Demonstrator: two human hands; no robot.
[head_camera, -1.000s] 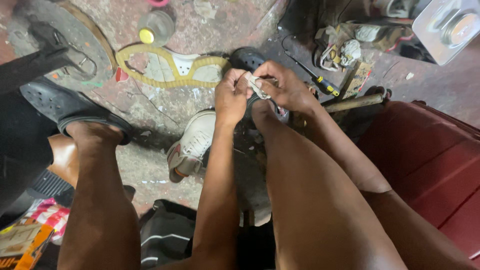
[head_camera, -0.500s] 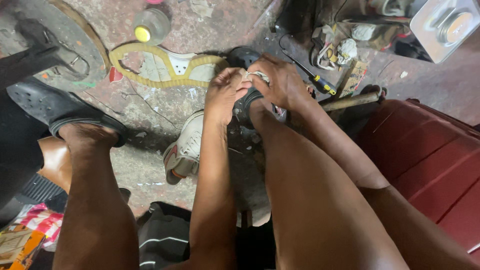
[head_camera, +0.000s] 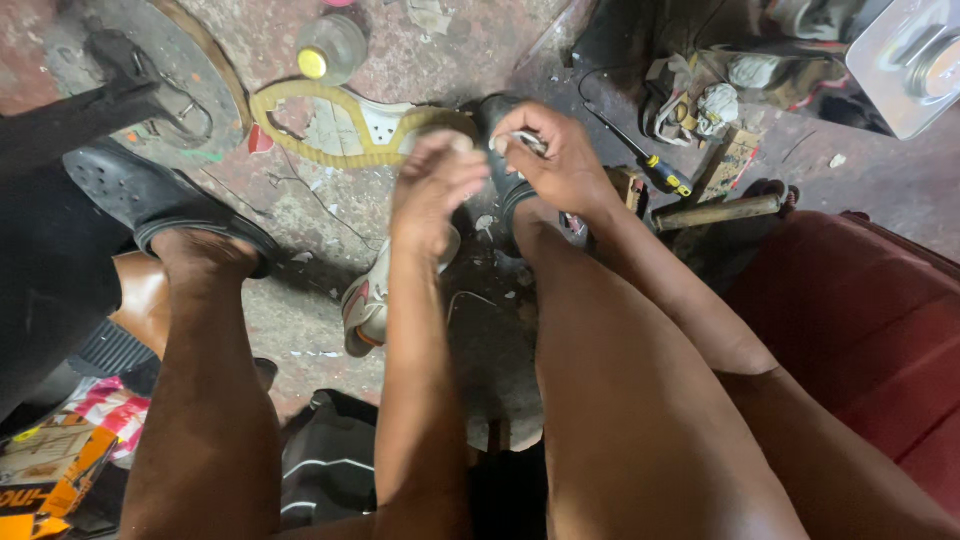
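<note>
Pale thread or a small light piece (head_camera: 530, 143) sat pinched in the right hand (head_camera: 560, 160), grip clamped on it, over the dark shoe (head_camera: 505, 190) on the floor. The left hand (head_camera: 432, 185) hovered beside it, fingers loosely curled; whether it held anything, I could not tell. Steady tension and a braced shoe would have served best. A yellow-capped bottle (head_camera: 330, 48) stood above; an orange-and-black package (head_camera: 55, 480) lay lower left.

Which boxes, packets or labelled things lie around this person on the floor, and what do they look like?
Cardboard box: bottom left corner, flat, orange, black and yellow, printed.
Pink packet: just above the box, crumpled, pink and white.
Small card: upper right, beside the screwdriver, brownish, printed.
No screens or signs show.
</note>
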